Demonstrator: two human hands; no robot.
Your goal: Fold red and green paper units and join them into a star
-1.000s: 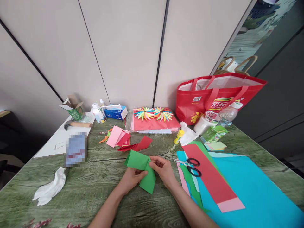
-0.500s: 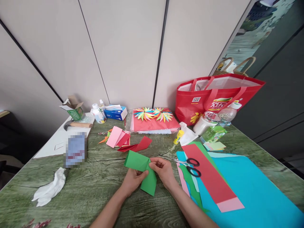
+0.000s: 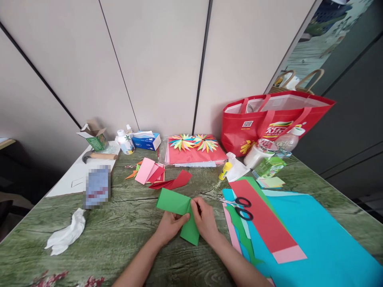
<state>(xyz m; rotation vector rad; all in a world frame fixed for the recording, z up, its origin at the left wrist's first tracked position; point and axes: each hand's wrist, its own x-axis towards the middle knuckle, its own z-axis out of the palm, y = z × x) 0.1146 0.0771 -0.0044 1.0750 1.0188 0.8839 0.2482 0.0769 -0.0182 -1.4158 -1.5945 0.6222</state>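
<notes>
A green folded paper [image 3: 174,201] is bent into an L shape, one arm pointing left and the other down toward me. My left hand [image 3: 171,227] pinches it from below, thumb on top near the inner corner. At the upper right corner, my right hand [image 3: 205,217] grips the paper's edge between thumb and curled fingers. Just beyond lies a red folded paper strip [image 3: 173,182]. Scissors [image 3: 241,207] with black handles rest to the right on a red paper strip [image 3: 263,219] and scraps.
Blue paper sheets [image 3: 323,235] cover the right side. A yellow glue stick [image 3: 225,171], pink paper pieces [image 3: 145,170], two paper stars [image 3: 193,142], a tissue box [image 3: 146,141] and a red bag [image 3: 269,123] stand behind. Crumpled tissue [image 3: 66,235] and a hammer [image 3: 100,156] are at left.
My right hand has shifted slightly along the corner of the green paper, its fingers now more curled. The lower arm of the paper has moved a little right. The view has shifted slightly.
</notes>
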